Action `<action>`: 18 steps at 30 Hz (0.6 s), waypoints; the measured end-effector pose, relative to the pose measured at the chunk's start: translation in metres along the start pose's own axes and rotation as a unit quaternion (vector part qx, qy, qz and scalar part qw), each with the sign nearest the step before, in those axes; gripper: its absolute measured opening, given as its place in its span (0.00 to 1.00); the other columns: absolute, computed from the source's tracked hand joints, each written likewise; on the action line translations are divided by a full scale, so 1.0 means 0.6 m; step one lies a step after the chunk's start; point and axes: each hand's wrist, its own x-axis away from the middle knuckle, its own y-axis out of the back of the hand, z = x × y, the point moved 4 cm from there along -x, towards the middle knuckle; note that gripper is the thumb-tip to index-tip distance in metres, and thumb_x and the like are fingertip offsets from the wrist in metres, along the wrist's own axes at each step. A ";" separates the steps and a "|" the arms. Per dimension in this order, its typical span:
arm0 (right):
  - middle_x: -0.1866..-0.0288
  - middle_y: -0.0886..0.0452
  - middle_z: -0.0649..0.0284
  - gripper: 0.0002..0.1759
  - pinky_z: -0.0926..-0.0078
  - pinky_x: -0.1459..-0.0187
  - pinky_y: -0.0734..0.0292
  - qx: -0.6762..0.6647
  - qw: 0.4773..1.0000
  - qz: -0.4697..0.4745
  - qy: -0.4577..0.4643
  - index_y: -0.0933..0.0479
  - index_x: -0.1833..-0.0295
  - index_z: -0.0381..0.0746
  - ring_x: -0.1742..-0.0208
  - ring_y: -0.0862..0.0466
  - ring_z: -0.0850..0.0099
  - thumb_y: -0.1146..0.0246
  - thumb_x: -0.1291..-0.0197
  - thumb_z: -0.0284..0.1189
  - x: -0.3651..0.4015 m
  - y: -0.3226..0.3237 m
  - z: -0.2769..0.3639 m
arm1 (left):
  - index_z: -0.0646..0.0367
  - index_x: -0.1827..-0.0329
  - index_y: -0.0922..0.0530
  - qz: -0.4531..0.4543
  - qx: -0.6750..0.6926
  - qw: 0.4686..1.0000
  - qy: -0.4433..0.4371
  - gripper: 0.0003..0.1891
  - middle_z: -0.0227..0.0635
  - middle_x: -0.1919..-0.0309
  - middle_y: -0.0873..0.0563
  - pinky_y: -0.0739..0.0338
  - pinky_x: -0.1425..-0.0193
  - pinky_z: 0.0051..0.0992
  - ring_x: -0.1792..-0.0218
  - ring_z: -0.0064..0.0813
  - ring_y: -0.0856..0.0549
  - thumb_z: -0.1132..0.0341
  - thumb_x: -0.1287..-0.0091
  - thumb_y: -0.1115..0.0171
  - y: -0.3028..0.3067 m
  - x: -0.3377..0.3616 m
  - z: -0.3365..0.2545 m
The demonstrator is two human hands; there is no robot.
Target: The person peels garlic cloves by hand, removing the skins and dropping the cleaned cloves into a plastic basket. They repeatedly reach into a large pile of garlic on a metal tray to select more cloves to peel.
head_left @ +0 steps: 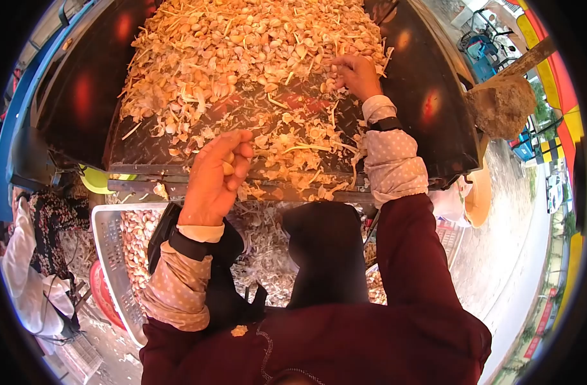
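Note:
A heap of garlic cloves (242,45) mixed with dry skins and stalks covers the back of a dark metal bed (139,144). My left hand (216,176) is over the bed's front edge, palm turned inward and fingers curled. A garlic clove (228,168) shows between its fingers. At the heap's right side, my right hand (361,76) has its fingers bent and closed on garlic cloves (330,85), partly hidden by the fingers. Loose garlic skins (300,144) lie on the bed between my hands.
Below the bed at left stands a white plastic crate (107,247) with garlic cloves in it. Discarded skins (264,256) cover the ground around my legs. Beside the bed at right are a stone-like block (502,106) and an orange tub (478,197). Another person's sleeve (20,250) shows far left.

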 end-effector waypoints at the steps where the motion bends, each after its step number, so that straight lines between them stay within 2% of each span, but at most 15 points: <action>1: 0.69 0.15 0.58 0.12 0.76 0.72 0.22 0.061 0.998 0.025 0.025 0.18 0.53 0.34 0.79 0.15 0.73 0.41 0.41 0.19 -0.002 -0.006 0.002 | 0.66 0.51 0.23 -0.007 0.000 1.000 0.001 0.12 0.32 0.70 0.20 0.38 0.85 0.12 0.80 0.15 0.26 0.64 0.27 0.44 -0.001 0.000 -0.001; 2: 0.68 0.15 0.56 0.13 0.71 0.69 0.21 0.079 0.995 0.060 0.010 0.17 0.52 0.37 0.77 0.14 0.68 0.36 0.43 0.23 -0.004 -0.017 -0.006 | 0.66 0.52 0.23 -0.015 0.002 1.000 0.002 0.12 0.32 0.70 0.20 0.38 0.85 0.12 0.80 0.15 0.26 0.64 0.27 0.44 0.000 0.001 -0.001; 3: 0.68 0.15 0.56 0.13 0.71 0.69 0.21 0.080 0.995 0.060 0.010 0.17 0.52 0.37 0.77 0.14 0.68 0.36 0.43 0.23 -0.004 -0.027 -0.014 | 0.66 0.52 0.23 -0.016 0.002 1.000 0.002 0.12 0.32 0.70 0.20 0.38 0.85 0.12 0.80 0.15 0.26 0.64 0.27 0.44 0.000 0.002 0.000; 5: 0.66 0.14 0.54 0.13 0.67 0.66 0.20 0.154 0.975 0.125 0.102 0.18 0.53 0.36 0.74 0.14 0.64 0.33 0.46 0.25 0.003 -0.060 -0.018 | 0.66 0.52 0.23 -0.008 -0.001 1.000 -0.003 0.12 0.32 0.70 0.20 0.38 0.85 0.13 0.80 0.15 0.26 0.65 0.27 0.44 -0.001 0.002 0.000; 6: 0.66 0.15 0.53 0.15 0.63 0.64 0.21 0.314 0.926 0.110 0.179 0.18 0.54 0.36 0.71 0.14 0.61 0.31 0.49 0.26 0.003 -0.075 -0.016 | 0.66 0.52 0.23 -0.008 -0.002 1.000 -0.002 0.12 0.32 0.70 0.20 0.38 0.85 0.13 0.80 0.15 0.26 0.65 0.27 0.44 -0.002 0.002 0.000; 7: 0.66 0.15 0.53 0.15 0.63 0.64 0.21 0.314 0.926 0.109 0.178 0.18 0.54 0.36 0.71 0.14 0.61 0.31 0.49 0.26 0.001 -0.077 -0.022 | 0.66 0.52 0.23 -0.009 -0.003 1.000 0.000 0.11 0.32 0.70 0.20 0.38 0.85 0.13 0.80 0.15 0.26 0.65 0.28 0.44 -0.002 0.003 -0.001; 9: 0.69 0.17 0.57 0.14 0.75 0.66 0.20 0.209 0.960 0.184 0.038 0.20 0.53 0.32 0.71 0.15 0.71 0.33 0.47 0.22 0.002 -0.073 -0.021 | 0.66 0.52 0.23 -0.010 -0.003 1.000 0.001 0.11 0.32 0.70 0.20 0.38 0.85 0.13 0.80 0.15 0.26 0.65 0.28 0.43 -0.004 0.003 -0.001; 10: 0.69 0.17 0.57 0.14 0.75 0.66 0.20 0.210 0.960 0.183 0.038 0.20 0.53 0.32 0.71 0.15 0.71 0.33 0.47 0.22 0.008 -0.069 -0.012 | 0.66 0.52 0.23 -0.012 -0.003 1.000 -0.002 0.11 0.32 0.70 0.20 0.38 0.85 0.13 0.80 0.15 0.26 0.65 0.28 0.43 -0.004 0.003 -0.002; 11: 0.66 0.16 0.56 0.14 0.76 0.66 0.19 0.068 0.982 0.174 -0.029 0.20 0.52 0.31 0.70 0.14 0.70 0.34 0.46 0.21 0.017 -0.064 -0.010 | 0.67 0.52 0.22 -0.015 -0.003 1.000 -0.004 0.11 0.32 0.70 0.20 0.38 0.85 0.13 0.80 0.15 0.26 0.65 0.28 0.43 -0.003 0.003 -0.001; 12: 0.64 0.15 0.54 0.14 0.77 0.66 0.19 -0.076 0.980 0.161 -0.095 0.21 0.51 0.30 0.68 0.13 0.69 0.36 0.45 0.19 0.028 -0.061 -0.008 | 0.67 0.52 0.22 -0.015 -0.002 1.000 -0.005 0.11 0.32 0.70 0.20 0.38 0.85 0.13 0.80 0.15 0.26 0.65 0.28 0.43 -0.003 0.002 -0.001; 13: 0.64 0.15 0.54 0.14 0.77 0.66 0.19 -0.075 0.979 0.162 -0.094 0.21 0.51 0.30 0.68 0.13 0.69 0.36 0.45 0.19 0.043 -0.062 -0.001 | 0.67 0.51 0.23 -0.002 -0.004 1.000 -0.009 0.11 0.33 0.70 0.20 0.38 0.84 0.13 0.80 0.15 0.26 0.66 0.27 0.44 -0.004 0.003 0.000; 15: 0.60 0.15 0.56 0.17 0.82 0.65 0.18 -0.297 0.941 0.135 -0.094 0.24 0.45 0.30 0.65 0.13 0.71 0.37 0.40 0.18 0.077 -0.064 0.035 | 0.67 0.50 0.23 0.010 -0.009 1.000 -0.012 0.12 0.33 0.69 0.20 0.38 0.84 0.12 0.79 0.15 0.26 0.66 0.27 0.45 -0.005 0.003 0.000; 16: 0.60 0.15 0.56 0.17 0.82 0.65 0.18 -0.298 0.940 0.135 -0.094 0.24 0.45 0.30 0.65 0.13 0.71 0.37 0.40 0.18 0.093 -0.067 0.051 | 0.68 0.48 0.24 0.020 -0.006 1.000 -0.011 0.13 0.34 0.69 0.20 0.38 0.83 0.12 0.78 0.16 0.26 0.67 0.27 0.45 -0.007 0.003 0.001; 18: 0.58 0.16 0.57 0.21 0.80 0.64 0.18 -0.405 0.891 0.196 -0.058 0.27 0.38 0.32 0.60 0.13 0.69 0.36 0.37 0.22 0.124 -0.078 0.096 | 0.68 0.45 0.25 0.026 -0.004 1.000 -0.012 0.14 0.34 0.68 0.20 0.38 0.83 0.11 0.77 0.16 0.26 0.67 0.27 0.46 -0.015 0.007 0.002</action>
